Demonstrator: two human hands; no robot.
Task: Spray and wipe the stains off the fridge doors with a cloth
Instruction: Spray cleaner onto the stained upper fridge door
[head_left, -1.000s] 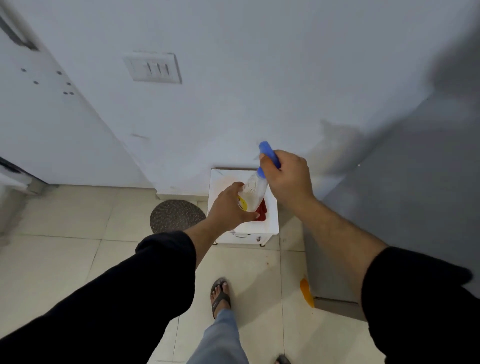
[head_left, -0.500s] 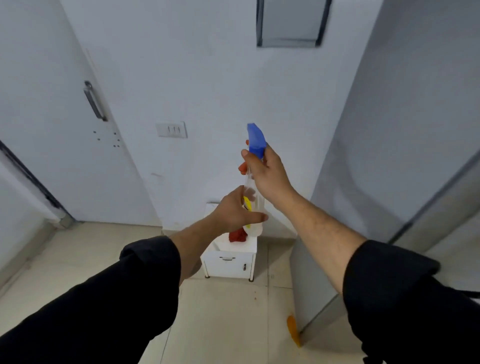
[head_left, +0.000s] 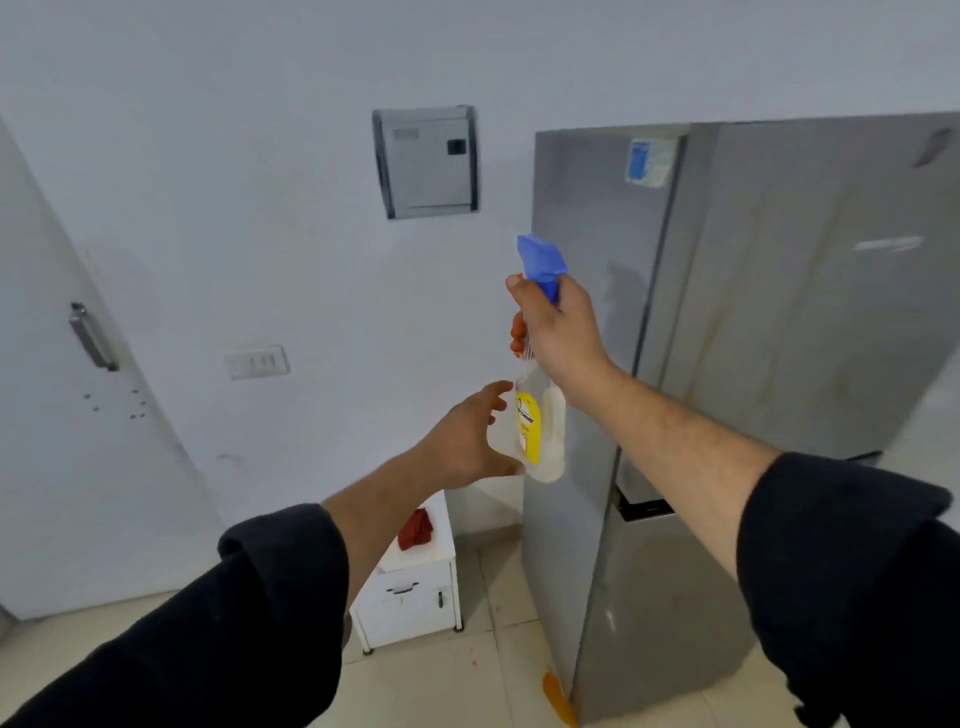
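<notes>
Fig.: bottle raised beside the fridge, spray not yet begun (judged from the pose). Your R hand (head_left: 558, 332) grips the spray bottle (head_left: 545, 431) round its neck, just below the blue spray head (head_left: 540, 260). The long axis is approx. vertical, head up, with the pale liquid body hanging below the fist. Your L hand (head_left: 465, 441) is spread, fingers relaxed, at the bottle's lower body. Whether it touches or sits just beside can't be told.

Key relation: the fridge doors (head_left: 805, 312) lie to the R of both hands and face you obliquely. The grey side panel (head_left: 587, 234) stands directly behind the bottle. The orange trigger (head_left: 517, 332) shows on the bottle's L side, so the nozzle seems aimed toward the wall, away from the doors. The R hand is the nearer to the doors. The next move likely calls for turning the bottle clockwise and swinging it R before squeezing.

Faint yellowish streaks (head_left: 719, 322) run down the upper door. The red cloth (head_left: 415, 530) lies on the white cabinet (head_left: 410, 597), low and L, well apart from both hands.
</notes>
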